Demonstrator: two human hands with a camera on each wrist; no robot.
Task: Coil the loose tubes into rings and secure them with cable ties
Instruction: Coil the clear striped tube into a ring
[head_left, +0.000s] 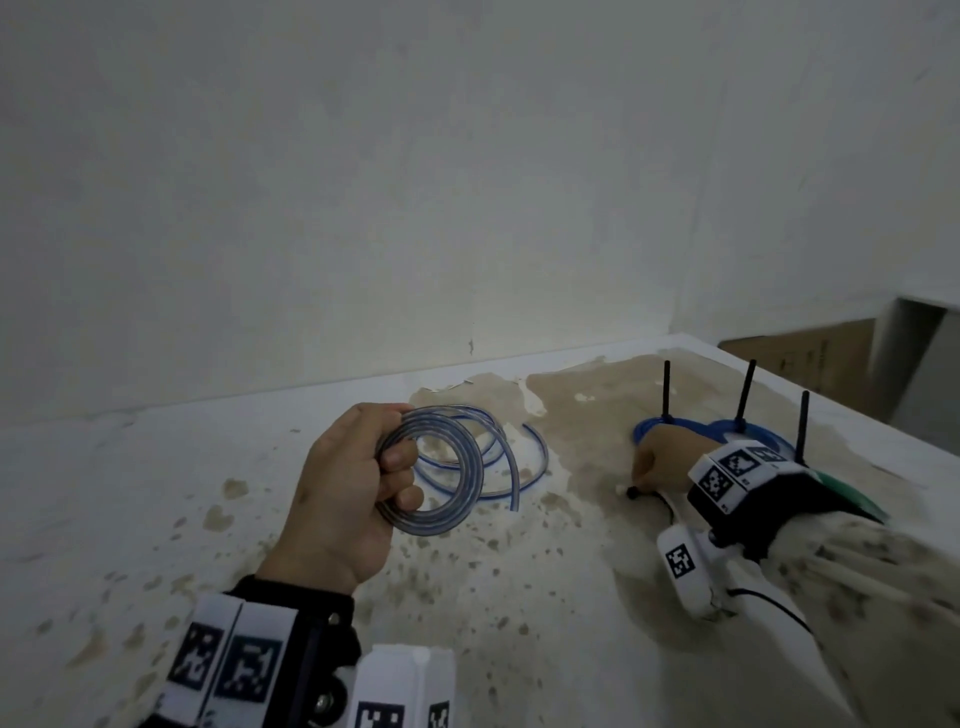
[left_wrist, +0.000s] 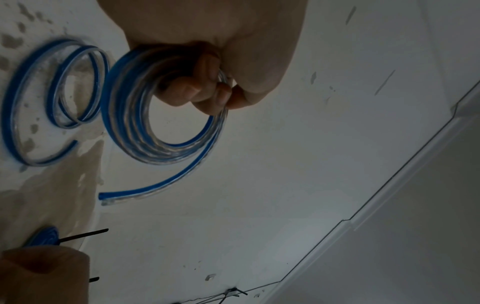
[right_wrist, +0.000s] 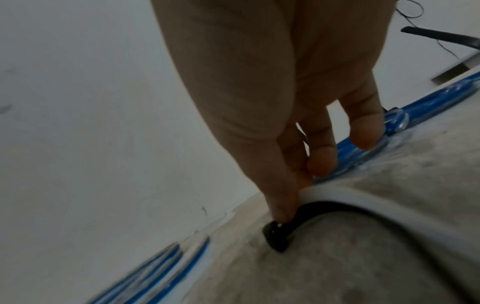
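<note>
My left hand (head_left: 402, 478) is raised above the table and grips a coil of clear blue-striped tube (head_left: 441, 514); in the left wrist view the fingers (left_wrist: 182, 92) curl through the coil (left_wrist: 145, 133) and its free end hangs out below. Another loose tube (head_left: 524, 467) lies curled on the table behind it. To the right, my right hand (head_left: 641, 480) is down on the table, pinching a black cable tie (right_wrist: 280, 236) near its head between thumb and fingers. Just behind that hand lie tied blue coils (head_left: 727, 428).
Three black cable tie tails (head_left: 746, 387) stand up from the tied coils. The stained white table (head_left: 519, 597) meets a white wall at the back, and its right edge (head_left: 883, 415) drops off. A cardboard box (head_left: 810, 358) sits beyond that edge.
</note>
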